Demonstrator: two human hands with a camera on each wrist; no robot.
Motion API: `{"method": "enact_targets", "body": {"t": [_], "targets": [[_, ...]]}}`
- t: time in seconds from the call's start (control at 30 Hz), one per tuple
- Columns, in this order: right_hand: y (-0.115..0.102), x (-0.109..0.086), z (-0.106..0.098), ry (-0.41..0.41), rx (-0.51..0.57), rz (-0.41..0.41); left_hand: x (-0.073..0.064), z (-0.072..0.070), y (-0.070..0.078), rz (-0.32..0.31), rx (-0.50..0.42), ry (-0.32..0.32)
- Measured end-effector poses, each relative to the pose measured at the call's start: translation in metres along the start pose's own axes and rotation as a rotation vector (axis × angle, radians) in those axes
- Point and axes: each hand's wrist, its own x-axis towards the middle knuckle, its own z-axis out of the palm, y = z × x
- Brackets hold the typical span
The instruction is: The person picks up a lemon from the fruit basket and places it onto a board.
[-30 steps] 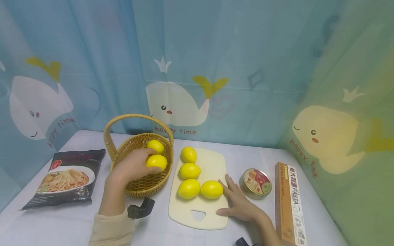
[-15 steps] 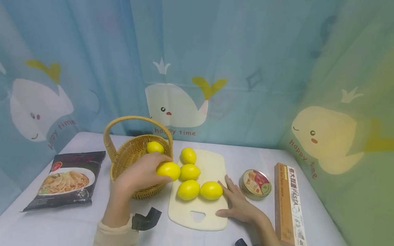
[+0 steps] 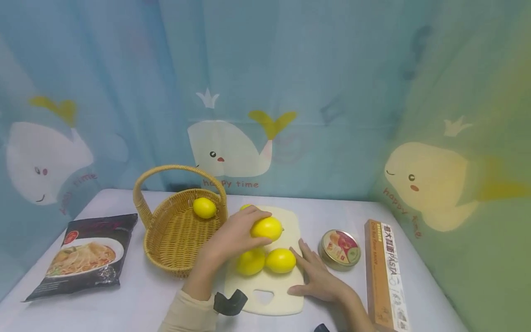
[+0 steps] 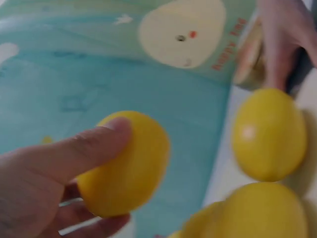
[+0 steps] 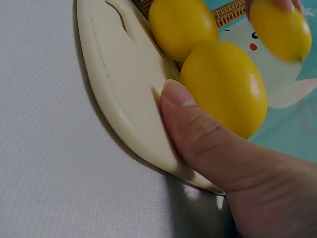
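Observation:
My left hand point(image 3: 237, 235) grips a lemon point(image 3: 267, 228) between thumb and fingers, held above the cream cutting board point(image 3: 286, 299); the left wrist view shows that lemon point(image 4: 133, 166) with the thumb across its top. Two lemons lie at the board's near half, one at left point(image 3: 250, 262) and one at right point(image 3: 281, 261). Another lemon point(image 3: 245, 207) peeks out behind my left hand, which hides part of the board. My right hand point(image 3: 320, 275) rests at the board's right edge, fingers spread beside the right lemon, its thumb point(image 5: 185, 116) lying on the board.
A wicker basket point(image 3: 159, 244) with a tall handle stands left of the board, one lemon point(image 3: 204, 208) inside. A black noodle packet point(image 3: 85, 253) lies far left. Right of the board are a round tin point(image 3: 340, 250) and a long pasta box point(image 3: 386, 276). A patterned curtain point(image 3: 332, 92) hangs behind.
My left hand has lifted a lemon out of the basket and carried it right, over the cutting board. The right hand stays at the board's edge. The head view has shifted slightly.

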Motion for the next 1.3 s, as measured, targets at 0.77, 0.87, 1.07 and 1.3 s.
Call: {"method": "enact_targets", "body": {"t": [0.77, 0.87, 1.07, 1.3], "targets": [[-0.003, 0.004, -0.001, -0.016, -0.025, 0.025, 0.026, 0.052, -0.039, -0.056, -0.1, -0.029], [-0.003, 0.004, -0.001, -0.018, -0.016, 0.028, 0.026, 0.054, -0.04, -0.064, -0.087, -0.031], [-0.001, 0.003, 0.0, -0.01, -0.014, 0.029, 0.027, 0.058, -0.041, -0.083, -0.069, -0.037], [0.001, 0.002, 0.001, -0.008, -0.015, 0.018, 0.027, 0.059, -0.04, -0.081, -0.032, -0.051]]}}
